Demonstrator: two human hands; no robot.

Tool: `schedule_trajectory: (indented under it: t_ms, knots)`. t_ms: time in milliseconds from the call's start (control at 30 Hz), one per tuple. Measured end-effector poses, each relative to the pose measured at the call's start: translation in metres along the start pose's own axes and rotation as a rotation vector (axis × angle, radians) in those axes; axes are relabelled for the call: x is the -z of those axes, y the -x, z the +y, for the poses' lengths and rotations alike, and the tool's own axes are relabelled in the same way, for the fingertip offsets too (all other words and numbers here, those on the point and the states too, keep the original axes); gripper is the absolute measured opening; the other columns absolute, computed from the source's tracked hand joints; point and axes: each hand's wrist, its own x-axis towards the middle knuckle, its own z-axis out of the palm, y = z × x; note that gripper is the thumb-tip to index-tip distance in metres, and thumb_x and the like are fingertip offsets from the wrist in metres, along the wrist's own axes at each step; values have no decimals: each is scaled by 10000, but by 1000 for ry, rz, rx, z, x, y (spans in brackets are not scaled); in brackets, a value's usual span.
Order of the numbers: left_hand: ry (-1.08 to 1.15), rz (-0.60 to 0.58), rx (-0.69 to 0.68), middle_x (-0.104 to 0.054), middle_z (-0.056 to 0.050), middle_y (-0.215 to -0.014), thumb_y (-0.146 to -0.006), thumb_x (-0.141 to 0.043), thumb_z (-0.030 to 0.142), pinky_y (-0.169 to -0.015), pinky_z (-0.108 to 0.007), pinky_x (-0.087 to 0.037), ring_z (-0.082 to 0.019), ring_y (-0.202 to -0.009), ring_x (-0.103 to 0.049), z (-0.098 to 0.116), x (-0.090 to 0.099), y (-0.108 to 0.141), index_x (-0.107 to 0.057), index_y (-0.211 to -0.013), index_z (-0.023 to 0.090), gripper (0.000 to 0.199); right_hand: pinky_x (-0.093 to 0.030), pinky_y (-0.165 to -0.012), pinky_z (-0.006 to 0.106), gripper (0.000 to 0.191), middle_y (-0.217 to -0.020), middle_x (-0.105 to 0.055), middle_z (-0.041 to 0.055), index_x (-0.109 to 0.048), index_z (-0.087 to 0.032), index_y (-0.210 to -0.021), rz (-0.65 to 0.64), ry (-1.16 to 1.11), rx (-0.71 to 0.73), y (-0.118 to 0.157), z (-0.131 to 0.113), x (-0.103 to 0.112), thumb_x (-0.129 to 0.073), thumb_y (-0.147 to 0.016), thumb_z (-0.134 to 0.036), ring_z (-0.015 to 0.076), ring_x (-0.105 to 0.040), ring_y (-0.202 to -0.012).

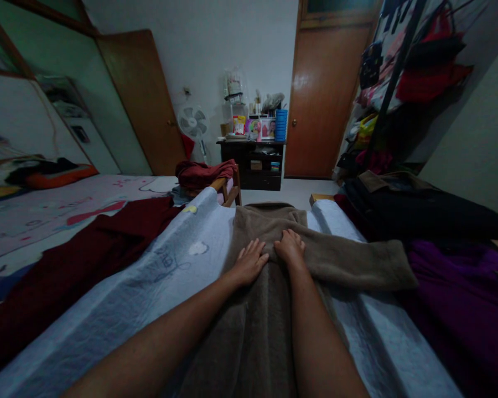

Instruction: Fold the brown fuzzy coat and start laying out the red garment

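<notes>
A long brown coat (257, 315) of soft, fleecy cloth lies on the bed, running from the far edge toward me. One of its sleeves (357, 262) stretches out to the right, and its collar end is at the far edge. My left hand (251, 262) rests flat on the upper part of the coat, fingers extended. Just right of it, my right hand (290, 247) presses on the cloth near the base of the sleeve, its fingers slightly bent and apart. Neither hand grips anything that I can see.
The coat lies on a pale blue bedsheet (149, 309). Dark red clothing (87, 254) is on the left; purple clothing (460, 293) and a dark folded pile (423, 207) are on the right. Beyond stand a wooden chair (233, 190), a fan (193, 124) and a black cabinet (249, 179).
</notes>
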Motion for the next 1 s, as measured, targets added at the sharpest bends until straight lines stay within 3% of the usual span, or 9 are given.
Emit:
schedule_trajectory:
  t_ms: [433,600,700,900,1000]
  knots:
    - [-77,129,-22,-213,-75,-1601,-982,-177,527,-1185,-456,-160,-233,-1480,-140,2,-16,6,-265,-1501,214,612,-285,-1081,385,535,-1485,-428,114,-477,-147,-1385,34,34,24,2,4,-3,-461,-866,-276,248,-363,-1358]
    - [-92,149,-24,-243,-81,-1591,-987,-200,503,-1181,-460,-168,-230,-1479,-150,4,-16,7,-260,-1504,216,594,-317,-1049,372,530,-1467,-449,107,-489,-164,-1370,-6,175,96,0,10,6,-448,-892,-390,250,-395,-1332]
    - [-91,150,-28,-232,-88,-1593,-987,-208,500,-1182,-450,-172,-232,-1477,-157,4,-15,8,-271,-1499,189,602,-326,-1028,391,492,-1405,-513,97,-565,-195,-1283,-13,248,111,-6,26,25,-479,-886,-472,268,-450,-1273]
    - [-82,179,-31,-240,-87,-1591,-984,-202,508,-1181,-439,-172,-225,-1472,-178,2,-18,7,-275,-1497,195,605,-233,-1068,406,432,-1375,-503,186,-530,-131,-1301,72,390,11,-17,88,77,-488,-913,-317,296,-394,-1311]
    - [-80,166,-31,-238,-86,-1591,-982,-196,512,-1182,-437,-167,-221,-1473,-175,2,-18,7,-271,-1499,199,609,-243,-1058,420,411,-1330,-537,214,-568,-126,-1261,33,461,-68,-20,118,95,-504,-920,-346,302,-421,-1300]
